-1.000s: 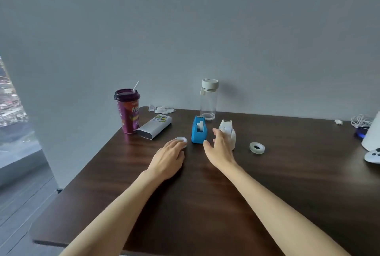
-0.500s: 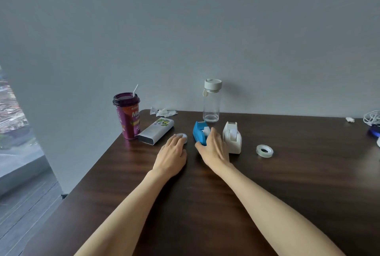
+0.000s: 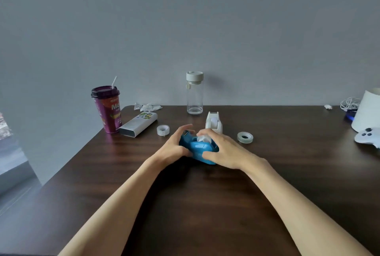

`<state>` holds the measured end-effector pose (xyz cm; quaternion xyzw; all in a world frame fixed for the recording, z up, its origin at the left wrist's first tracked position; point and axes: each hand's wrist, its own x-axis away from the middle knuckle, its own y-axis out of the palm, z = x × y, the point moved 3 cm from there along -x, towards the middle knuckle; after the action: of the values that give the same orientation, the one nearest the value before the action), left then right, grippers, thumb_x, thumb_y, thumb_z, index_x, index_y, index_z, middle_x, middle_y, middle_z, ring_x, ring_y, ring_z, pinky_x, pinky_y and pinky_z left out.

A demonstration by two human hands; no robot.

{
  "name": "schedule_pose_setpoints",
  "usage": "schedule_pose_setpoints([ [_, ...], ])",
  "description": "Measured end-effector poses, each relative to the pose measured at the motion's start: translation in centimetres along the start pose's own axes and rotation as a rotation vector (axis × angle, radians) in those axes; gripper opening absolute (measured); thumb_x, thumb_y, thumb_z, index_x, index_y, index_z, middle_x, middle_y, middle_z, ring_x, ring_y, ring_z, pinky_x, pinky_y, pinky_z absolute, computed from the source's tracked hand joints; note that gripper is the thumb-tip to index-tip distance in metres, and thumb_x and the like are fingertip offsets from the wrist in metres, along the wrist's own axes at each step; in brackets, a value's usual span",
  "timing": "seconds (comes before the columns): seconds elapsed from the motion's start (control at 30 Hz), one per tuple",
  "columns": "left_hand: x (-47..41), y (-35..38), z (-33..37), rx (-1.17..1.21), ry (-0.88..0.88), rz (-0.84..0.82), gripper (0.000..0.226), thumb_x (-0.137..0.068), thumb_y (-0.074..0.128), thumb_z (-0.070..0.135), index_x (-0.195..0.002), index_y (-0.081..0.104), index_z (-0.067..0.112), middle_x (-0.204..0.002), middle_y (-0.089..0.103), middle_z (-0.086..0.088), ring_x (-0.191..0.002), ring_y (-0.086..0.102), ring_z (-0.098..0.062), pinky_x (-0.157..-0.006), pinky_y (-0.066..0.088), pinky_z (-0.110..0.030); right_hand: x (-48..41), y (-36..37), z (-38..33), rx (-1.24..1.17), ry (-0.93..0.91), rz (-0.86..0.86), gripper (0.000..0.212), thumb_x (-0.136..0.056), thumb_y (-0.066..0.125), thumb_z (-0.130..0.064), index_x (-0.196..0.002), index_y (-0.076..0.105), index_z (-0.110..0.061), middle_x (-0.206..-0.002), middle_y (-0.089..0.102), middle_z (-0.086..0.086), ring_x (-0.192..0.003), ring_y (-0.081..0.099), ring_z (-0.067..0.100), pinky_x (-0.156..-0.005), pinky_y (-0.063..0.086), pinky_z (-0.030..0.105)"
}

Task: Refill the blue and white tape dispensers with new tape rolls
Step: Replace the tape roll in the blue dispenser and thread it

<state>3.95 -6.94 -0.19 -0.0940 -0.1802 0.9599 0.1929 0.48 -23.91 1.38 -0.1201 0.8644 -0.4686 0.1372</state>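
The blue tape dispenser point(image 3: 199, 149) lies tilted near the middle of the dark wooden table point(image 3: 205, 204), held between both hands. My left hand point(image 3: 172, 149) grips its left end, fingers curled over the top. My right hand point(image 3: 223, 150) clasps its right side, fingertips at the white spool inside. The white tape dispenser point(image 3: 213, 122) stands upright just behind them, untouched. One new tape roll point(image 3: 163, 130) sits to the left of the hands, and a second tape roll point(image 3: 245, 137) lies flat to the right.
A purple drink cup point(image 3: 108, 110) with a straw, a grey box point(image 3: 138, 124) and crumpled paper point(image 3: 146, 107) stand at the back left. A clear bottle point(image 3: 194, 95) is at the back centre. A white cylinder point(image 3: 368, 112), cables and a white controller point(image 3: 368, 137) occupy the right edge.
Both hands closed on the blue dispenser and pulled it toward me, tipping it over. My left hand left the roll it was covering, which now sits exposed on the table.
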Motion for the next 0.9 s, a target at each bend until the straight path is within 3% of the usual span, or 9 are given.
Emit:
schedule_pose_setpoints([
  [0.2, 0.0, 0.0, -0.5, 0.008, 0.0, 0.027, 0.088, -0.07, 0.068, -0.016, -0.143, 0.031, 0.016, -0.121, 0.053, -0.002, -0.1, 0.056, -0.005, -0.072, 0.047, -0.005, -1.0, 0.6, 0.4, 0.132, -0.091, 0.021, 0.032, -0.084, 0.056, -0.042, -0.11, 0.037, -0.04, -0.118, 0.048, 0.001, -0.087, 0.054, 0.016, -0.063, 0.038, 0.023],
  [0.33, -0.1, -0.1, -0.6, -0.003, 0.01, 0.059, 0.086, -0.071, 0.068, -0.016, -0.142, 0.033, 0.017, -0.123, 0.054, -0.003, -0.097, 0.056, 0.0, -0.069, 0.047, -0.004, -0.7, 0.8, 0.8, 0.089, -0.14, 0.106, 0.027, -0.089, 0.054, -0.048, -0.11, 0.04, -0.039, -0.115, 0.052, -0.007, -0.088, 0.056, 0.009, -0.067, 0.041, 0.021],
  [0.5, -0.4, -0.2, -1.0, -0.083, 0.045, 0.135, 0.087, -0.067, 0.08, -0.003, -0.14, 0.038, 0.019, -0.126, 0.055, -0.002, -0.105, 0.055, -0.005, -0.083, 0.048, -0.009, 0.0, 0.2, 1.1, -0.039, -0.126, 0.322, 0.031, -0.092, 0.053, -0.048, -0.118, 0.058, -0.033, -0.115, 0.064, -0.012, -0.098, 0.061, 0.01, -0.081, 0.052, 0.028],
  [0.7, -1.1, 0.1, -1.2, -0.197, 0.048, 0.147, 0.083, -0.07, 0.081, 0.007, -0.14, 0.038, 0.022, -0.13, 0.053, -0.002, -0.114, 0.054, -0.015, -0.104, 0.044, -0.032, -0.9, -0.2, 1.8, -0.274, -0.029, 0.51, 0.027, -0.085, 0.069, -0.033, -0.109, 0.074, -0.023, -0.109, 0.073, -0.01, -0.098, 0.064, 0.001, -0.082, 0.048, 0.013],
  [0.9, -1.8, 0.1, -1.5, -0.27, 0.053, 0.155, 0.081, -0.074, 0.079, 0.012, -0.142, 0.036, 0.021, -0.137, 0.051, -0.001, -0.121, 0.051, -0.016, -0.107, 0.042, -0.035, -1.0, -0.2, 1.8, -0.357, 0.017, 0.627, 0.03, -0.087, 0.069, -0.028, -0.113, 0.071, -0.015, -0.113, 0.073, -0.004, -0.097, 0.063, -0.002, -0.077, 0.046, 0.004],
])
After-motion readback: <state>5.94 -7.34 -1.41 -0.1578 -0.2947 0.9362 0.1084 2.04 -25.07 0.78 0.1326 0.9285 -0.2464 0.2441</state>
